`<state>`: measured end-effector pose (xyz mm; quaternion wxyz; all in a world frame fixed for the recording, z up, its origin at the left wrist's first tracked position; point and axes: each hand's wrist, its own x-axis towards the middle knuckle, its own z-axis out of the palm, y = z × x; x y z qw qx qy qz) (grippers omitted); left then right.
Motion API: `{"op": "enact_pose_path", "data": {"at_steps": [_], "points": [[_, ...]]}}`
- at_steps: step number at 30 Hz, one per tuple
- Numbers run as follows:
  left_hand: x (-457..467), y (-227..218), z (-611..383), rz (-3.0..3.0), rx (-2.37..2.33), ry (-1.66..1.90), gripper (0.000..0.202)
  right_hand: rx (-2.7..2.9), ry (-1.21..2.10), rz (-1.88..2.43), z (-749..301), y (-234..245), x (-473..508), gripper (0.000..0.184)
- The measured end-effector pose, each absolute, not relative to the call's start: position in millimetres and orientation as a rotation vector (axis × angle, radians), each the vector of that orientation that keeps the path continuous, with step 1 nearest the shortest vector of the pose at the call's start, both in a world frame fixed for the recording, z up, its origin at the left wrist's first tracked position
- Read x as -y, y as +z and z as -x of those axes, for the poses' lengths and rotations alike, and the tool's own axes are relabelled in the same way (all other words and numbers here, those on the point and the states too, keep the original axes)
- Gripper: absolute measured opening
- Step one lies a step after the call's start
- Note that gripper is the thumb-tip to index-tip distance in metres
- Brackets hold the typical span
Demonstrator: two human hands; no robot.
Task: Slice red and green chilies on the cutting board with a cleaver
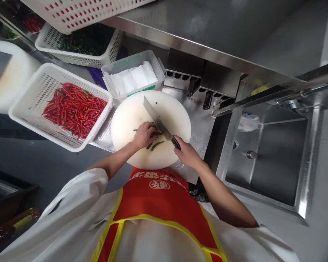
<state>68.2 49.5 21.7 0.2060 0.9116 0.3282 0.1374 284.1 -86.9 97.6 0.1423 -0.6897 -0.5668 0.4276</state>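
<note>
A round white cutting board (131, 112) lies on the steel counter in front of me. My left hand (143, 134) is curled over a few green chili peppers (156, 145) near the board's middle, fingers closed on them. My right hand (187, 154) is wrapped round the dark handle of a cleaver (155, 118). The blade points up and left, and its edge rests beside my left fingers.
A white basket of red chilies (73, 109) stands left of the board. Behind it are a basket of green chilies (84, 42) and a clear tub of white cloths (132, 74). A steel sink (273, 160) lies to the right, with a knife rack (205, 82) behind the board.
</note>
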Motion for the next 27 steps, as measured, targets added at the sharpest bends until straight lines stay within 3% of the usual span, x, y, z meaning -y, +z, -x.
{"op": "enact_pose_path", "data": {"at_steps": [10,18,27], "points": [[-53.8,16.4,-79.6,-2.535,-0.934,0.423,0.022,1.511,1.15,1.946,-302.6,115.5,117.3,0.053],[-67.2,18.8,-51.9,-2.554,-0.801,0.393,0.021,1.348,1.272,2.013,-308.1,109.5,151.7,0.056],[-87.7,19.6,-25.3,-2.584,-1.102,0.518,0.023,1.478,1.328,1.979,-330.6,117.8,195.0,0.05]]}}
